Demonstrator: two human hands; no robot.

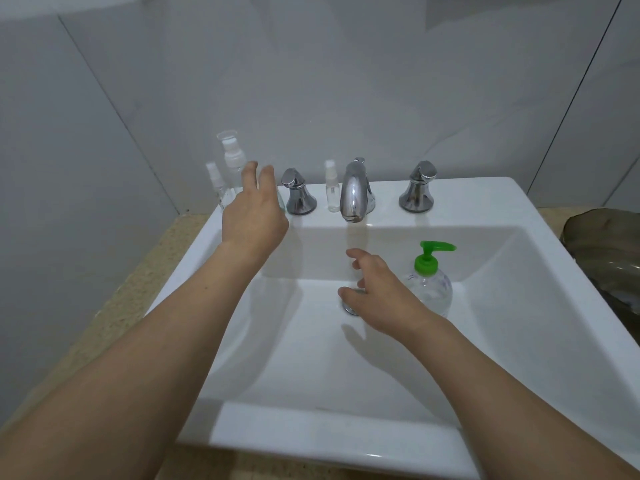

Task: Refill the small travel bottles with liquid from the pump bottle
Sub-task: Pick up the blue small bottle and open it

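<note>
Right hand [377,296] hovers loose-fingered, empty, in the sink basin [311,358] beside the green-topped pump bottle [431,282]; left hand [254,213], fingers spread, reaches toward capped spray bottles [231,168] on the rim, one more [331,188] by the faucet [353,192]: refilling apparently not begun.

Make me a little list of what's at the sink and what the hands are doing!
place: white sink with chrome faucet
pump bottle: green pump, stands in the basin
small spray bottles: one beside the faucet, two at the back left
left hand: open, reaching toward the back-left bottles
right hand: open, over the drain, holding nothing
refilling: not started
</note>
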